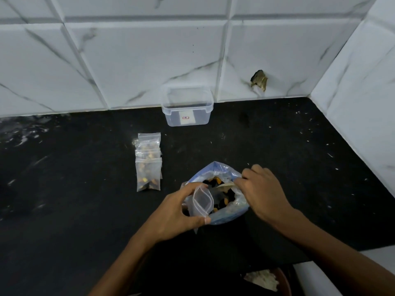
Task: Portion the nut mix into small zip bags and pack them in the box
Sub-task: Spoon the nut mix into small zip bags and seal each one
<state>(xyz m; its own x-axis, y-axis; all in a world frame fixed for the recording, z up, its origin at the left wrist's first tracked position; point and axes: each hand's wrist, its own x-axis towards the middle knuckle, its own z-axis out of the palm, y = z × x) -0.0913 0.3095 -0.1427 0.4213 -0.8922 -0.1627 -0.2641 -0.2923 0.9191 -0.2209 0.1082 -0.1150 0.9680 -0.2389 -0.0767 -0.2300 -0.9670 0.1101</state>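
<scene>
A large blue-tinted bag of nut mix point(226, 212) stands open on the black counter point(85, 210). My left hand point(177, 212) grips a small clear zip bag point(202, 202) with its mouth held open over the big bag. My right hand point(261, 193) reaches into the big bag's opening with curled fingers; what they hold is hidden. Three filled small zip bags point(148, 162) lie overlapping in a column to the left. A clear plastic box point(187, 106) without a lid stands at the back against the wall.
White marble-look tiled wall point(128, 60) runs behind and along the right side. The wall has a broken hole point(259, 80) at back right. A brown bowl point(269, 282) sits below the counter's front edge at lower right.
</scene>
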